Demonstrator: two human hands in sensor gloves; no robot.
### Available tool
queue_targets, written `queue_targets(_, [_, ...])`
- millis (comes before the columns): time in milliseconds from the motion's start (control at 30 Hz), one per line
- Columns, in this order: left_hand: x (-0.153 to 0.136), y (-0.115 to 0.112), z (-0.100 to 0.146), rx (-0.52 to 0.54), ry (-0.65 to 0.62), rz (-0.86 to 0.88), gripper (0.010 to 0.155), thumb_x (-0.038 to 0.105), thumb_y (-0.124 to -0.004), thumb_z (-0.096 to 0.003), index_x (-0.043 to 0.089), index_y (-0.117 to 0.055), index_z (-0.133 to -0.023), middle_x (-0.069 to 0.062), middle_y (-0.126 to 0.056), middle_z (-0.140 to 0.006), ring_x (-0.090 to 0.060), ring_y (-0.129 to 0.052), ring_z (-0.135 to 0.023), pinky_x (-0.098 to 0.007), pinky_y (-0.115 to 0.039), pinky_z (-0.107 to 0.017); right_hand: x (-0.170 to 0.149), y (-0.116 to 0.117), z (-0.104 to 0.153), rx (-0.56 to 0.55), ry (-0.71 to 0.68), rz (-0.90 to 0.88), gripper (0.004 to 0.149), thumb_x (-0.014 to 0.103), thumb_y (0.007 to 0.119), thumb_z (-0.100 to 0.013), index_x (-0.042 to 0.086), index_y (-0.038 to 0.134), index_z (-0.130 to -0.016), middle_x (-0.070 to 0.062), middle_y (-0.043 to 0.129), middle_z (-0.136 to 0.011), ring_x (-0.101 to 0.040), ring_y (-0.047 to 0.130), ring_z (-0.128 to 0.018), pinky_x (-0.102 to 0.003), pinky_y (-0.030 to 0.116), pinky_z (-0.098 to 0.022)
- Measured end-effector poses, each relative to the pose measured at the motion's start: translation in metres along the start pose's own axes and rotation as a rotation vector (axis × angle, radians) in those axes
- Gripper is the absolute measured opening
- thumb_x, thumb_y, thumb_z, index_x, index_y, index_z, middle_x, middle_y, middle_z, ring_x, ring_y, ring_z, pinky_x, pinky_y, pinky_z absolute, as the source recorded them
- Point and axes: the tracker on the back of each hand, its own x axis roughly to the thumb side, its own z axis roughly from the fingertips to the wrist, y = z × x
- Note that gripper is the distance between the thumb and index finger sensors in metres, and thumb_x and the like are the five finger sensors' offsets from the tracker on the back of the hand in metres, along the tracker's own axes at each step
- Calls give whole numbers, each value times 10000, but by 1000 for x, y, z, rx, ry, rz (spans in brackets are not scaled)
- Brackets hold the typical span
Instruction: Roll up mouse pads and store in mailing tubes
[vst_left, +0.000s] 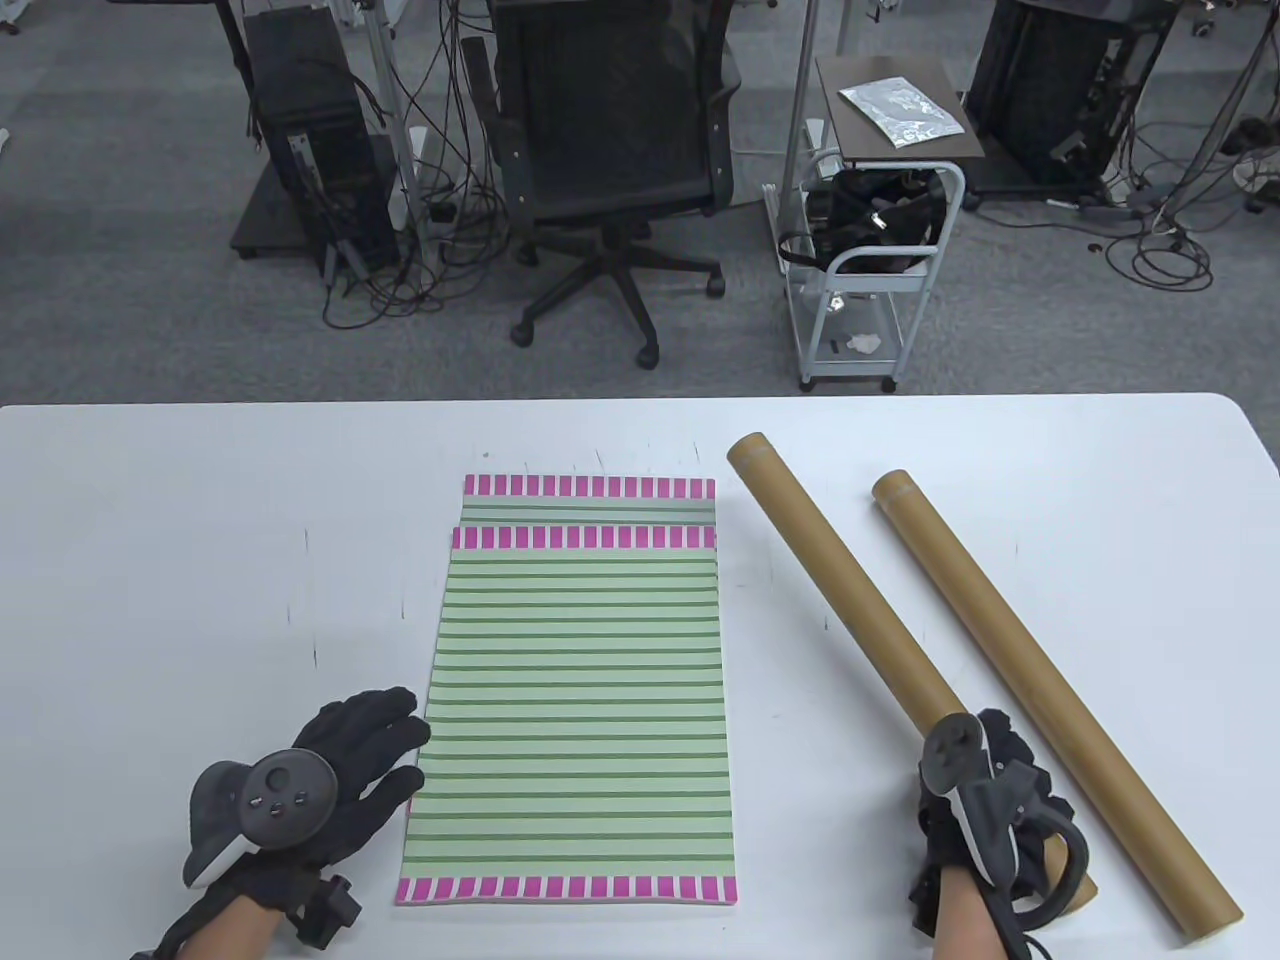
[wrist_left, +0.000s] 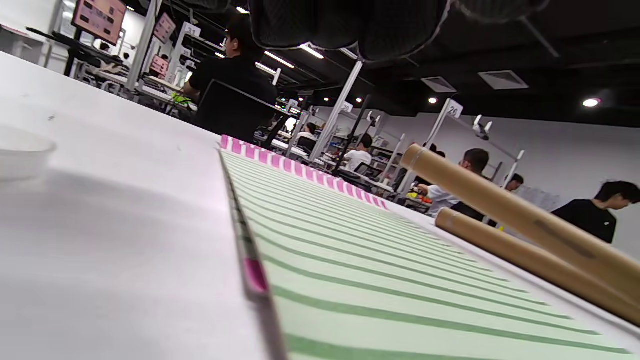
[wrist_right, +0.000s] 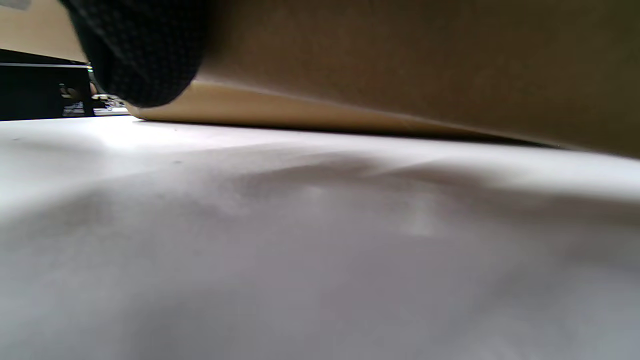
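Two green-striped mouse pads with pink-checked ends lie stacked flat mid-table; the top pad (vst_left: 575, 710) covers most of the lower one (vst_left: 590, 490). Two brown mailing tubes lie diagonally to the right: the left tube (vst_left: 840, 590) and the right tube (vst_left: 1050, 690). My left hand (vst_left: 375, 760) lies flat and open on the table beside the top pad's left edge, fingertips near it. My right hand (vst_left: 985, 800) grips the near end of the left tube, which fills the top of the right wrist view (wrist_right: 400, 60). The pads (wrist_left: 375, 260) and both tubes (wrist_left: 525, 220) show in the left wrist view.
The white table (vst_left: 200, 560) spreads left of the pads. Beyond its far edge stand an office chair (vst_left: 610, 150), a white cart (vst_left: 870, 250) and computer towers with cables on the floor.
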Motion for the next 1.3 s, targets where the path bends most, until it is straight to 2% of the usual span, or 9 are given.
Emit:
queue_targets(300, [1, -6, 0, -21, 0, -24, 550, 597, -640, -420, 424, -674, -942, 184, -590, -1141, -118, -588, -1126, -421, -481, -914, -5, 6, -3, 131, 75, -50, 782, 417, 823, -419, 94, 512, -1059, -168, 712, -975, -418, 802, -786, -683, 652, -584])
queue_targets(767, [2, -5, 0, -20, 8, -36, 548, 598, -642, -417, 422, -693, -933, 179, -614, -1132, -123, -608, -1116, -421, -504, -903, 4, 11, 0, 159, 10, 59, 785, 406, 811, -428, 73, 502, -1069, -194, 704, -978, -424, 769, -814, -687, 660, -580])
queue_targets(1000, [6, -9, -1, -38, -2, -59, 557, 601, -643, -414, 420, -691, -939, 175, -611, -1137, -128, -606, -1118, -423, -510, -899, 5, 13, -2, 186, 6, 45, 789, 400, 799, -439, 51, 491, -1076, -217, 683, -989, -448, 736, -821, -701, 656, -575])
queue_targets(1100, [8, -9, -2, -38, -9, -83, 556, 602, -643, -413, 418, -701, -935, 171, -629, -1130, -133, -624, -1110, -423, -524, -893, 2, 13, -3, 182, -2, 42, 790, 421, 801, -440, 65, 500, -1078, -204, 678, -1002, -443, 743, -819, -657, 640, -616])
queue_targets(1200, [8, -6, -1, -29, -7, -95, 566, 608, -643, -409, 431, -687, -945, 168, -621, -1136, -133, -621, -1112, -423, -529, -890, 1, 5, -3, 167, -24, 33, 822, 481, 770, -449, 70, 468, -1093, -207, 634, -1050, -469, 701, -875, -667, 589, -643])
queue_targets(1233, [7, -6, -1, -29, -7, -95, 565, 610, -645, -409, 455, -679, -950, 168, -619, -1139, -135, -616, -1115, -426, -527, -890, 3, 1, -1, 134, -36, 27, 839, 503, 752, -450, 71, 438, -1097, -201, 605, -1061, -467, 673, -890, -661, 573, -654])
queue_targets(1300, [9, -7, -1, -43, -14, -98, 570, 620, -651, -402, 488, -666, -956, 164, -608, -1147, -138, -605, -1123, -430, -525, -890, 12, -12, 6, -7, -103, 21, 856, 538, 730, -441, 75, 426, -1094, -191, 596, -1062, -457, 664, -897, -651, 567, -661])
